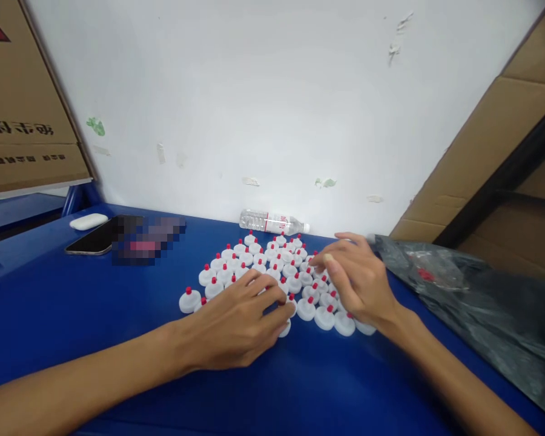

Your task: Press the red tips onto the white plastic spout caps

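Many small round white caps with red tips [324, 318] stand upright in a close cluster on the blue table [300, 387]. My left hand [243, 321] reaches over the front of the cluster, palm down with its fingers curled. Its forefinger curves round a white cap [285, 330] at the near edge; the thumb is hidden beneath the hand. My right hand [361, 278] hovers over the right side of the cluster, fingers apart. Its forefinger tip is close to a red tip [309, 270], and its thumb stands away from that finger. Both hands cover some of the caps.
A clear plastic bottle [272, 222] lies on its side against the white wall [277, 109]. At left are a phone [93, 237] and a white rounded object [88, 221]. Dark plastic sheeting [472, 315] lies at right. Cardboard boxes [27, 91] flank the wall.
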